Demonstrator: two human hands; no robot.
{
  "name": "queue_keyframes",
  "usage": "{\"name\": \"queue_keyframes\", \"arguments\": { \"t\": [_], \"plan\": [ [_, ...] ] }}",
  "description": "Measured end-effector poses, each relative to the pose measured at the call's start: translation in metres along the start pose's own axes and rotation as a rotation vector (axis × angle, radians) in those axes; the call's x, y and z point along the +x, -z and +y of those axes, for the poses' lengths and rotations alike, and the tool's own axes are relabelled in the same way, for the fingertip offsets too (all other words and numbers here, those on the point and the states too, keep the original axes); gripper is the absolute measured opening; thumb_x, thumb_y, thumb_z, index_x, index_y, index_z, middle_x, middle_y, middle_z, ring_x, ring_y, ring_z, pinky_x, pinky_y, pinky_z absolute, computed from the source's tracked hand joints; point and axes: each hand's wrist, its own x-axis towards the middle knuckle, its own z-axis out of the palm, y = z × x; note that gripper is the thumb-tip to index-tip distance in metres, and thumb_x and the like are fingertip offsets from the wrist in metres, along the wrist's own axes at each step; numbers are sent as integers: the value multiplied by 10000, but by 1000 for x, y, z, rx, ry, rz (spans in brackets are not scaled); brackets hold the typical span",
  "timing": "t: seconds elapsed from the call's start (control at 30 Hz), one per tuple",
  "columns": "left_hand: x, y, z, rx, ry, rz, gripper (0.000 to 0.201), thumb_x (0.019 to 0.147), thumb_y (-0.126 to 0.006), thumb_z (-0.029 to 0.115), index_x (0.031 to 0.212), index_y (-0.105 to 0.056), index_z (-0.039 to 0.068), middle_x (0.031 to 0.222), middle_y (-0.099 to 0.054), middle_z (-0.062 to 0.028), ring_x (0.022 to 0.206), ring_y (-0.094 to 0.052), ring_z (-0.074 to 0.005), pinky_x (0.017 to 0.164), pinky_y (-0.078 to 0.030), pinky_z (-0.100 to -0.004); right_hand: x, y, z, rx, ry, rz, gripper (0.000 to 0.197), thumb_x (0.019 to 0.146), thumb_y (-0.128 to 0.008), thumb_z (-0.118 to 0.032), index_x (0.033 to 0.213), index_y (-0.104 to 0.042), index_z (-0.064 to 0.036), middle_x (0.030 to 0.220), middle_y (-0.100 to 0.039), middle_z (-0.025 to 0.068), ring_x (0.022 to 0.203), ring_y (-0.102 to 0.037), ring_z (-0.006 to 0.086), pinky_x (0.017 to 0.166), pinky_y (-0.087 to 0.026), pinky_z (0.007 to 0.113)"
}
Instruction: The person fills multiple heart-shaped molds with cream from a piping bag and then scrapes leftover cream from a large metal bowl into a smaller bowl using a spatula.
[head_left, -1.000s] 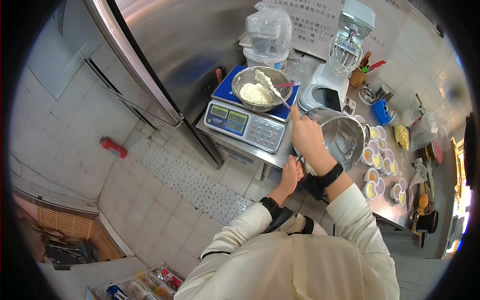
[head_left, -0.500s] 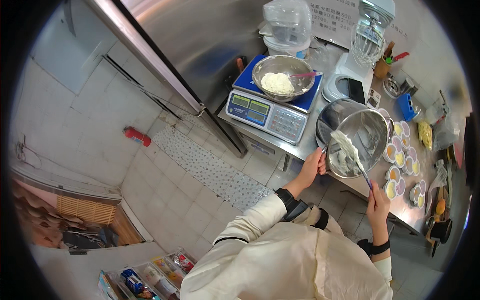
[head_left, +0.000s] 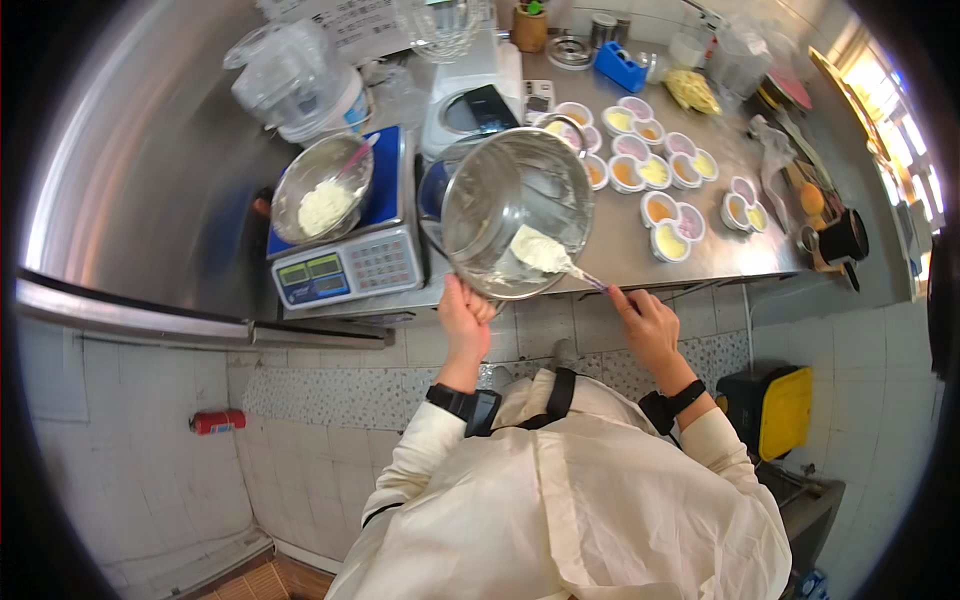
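Note:
My left hand grips the near edge of a deep steel mixing bowl, tilted so its cream-smeared inside faces me. In my right hand is the purple handle of a spatula. Its blade, inside the bowl by the near wall, carries a thick lump of white cream. Left of this bowl, a second steel bowl holding white cream and a pink-handled tool rests on a digital scale.
Several three-part cups with yellow, orange and pink contents stand on the steel counter to the right. A stand mixer and a phone are behind the bowl. A steel fridge borders the left; a yellow-lidded bin stands lower right.
My view has swung right, toward the counter and cups. The mixing bowl, still in my left hand, is more over the counter. The spatula's cream lump now sits lower, near the bowl's near wall.

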Motion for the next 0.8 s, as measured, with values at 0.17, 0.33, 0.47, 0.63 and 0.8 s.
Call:
{"name": "queue_keyframes", "arguments": {
  "t": [0.17, 0.33, 0.47, 0.63, 0.8],
  "plan": [
    [-2, -13, 0, -2, -57, 56, 416, 942, -386, 406, 624, -286, 156, 480, -208, 64, 402, -149, -61, 383, -155, -234, -7, 35, 13, -74, 27, -98, 475, 639, -574, -56, 1101, -604, -165, 714, -467, -4, 604, -501, 141, 475, -423, 276],
    [-4, -9, 0, -21, -70, 49, 413, 944, -381, 401, 624, -289, 157, 476, -208, 63, 399, -150, -61, 384, -158, -234, -12, 84, 29, -147, 99, -158, 507, 612, -578, -74, 1109, -599, -172, 725, -476, -1, 612, -505, 158, 475, -407, 283],
    [-5, -11, 4, -11, -33, 9, 413, 947, -363, 407, 627, -291, 155, 472, -203, 62, 396, -151, -62, 383, -161, -237, -3, 112, 39, -156, 55, -159, 382, 682, -574, -40, 1035, -639, -170, 694, -510, 9, 589, -513, 204, 481, -395, 317],
    [-3, -7, 0, -20, -17, -35, 412, 956, -331, 404, 636, -287, 149, 477, -203, 58, 395, -157, -61, 389, -152, -243, 23, 39, 22, 1089, -709, -584, 183, 873, -492, -132, 923, -608, 0, 594, -490, 37, 588, -448, 60, 528, -375, 234],
    [-1, -7, 2, -20, 12, -51, 407, 956, -334, 403, 643, -290, 147, 480, -195, 57, 396, -157, -65, 399, -155, -247, 13, -17, 31, 646, -533, -494, 183, 851, -496, -179, 836, -602, -31, 672, -582, 128, 625, -566, 258, 584, -430, 354]
  ]
}}
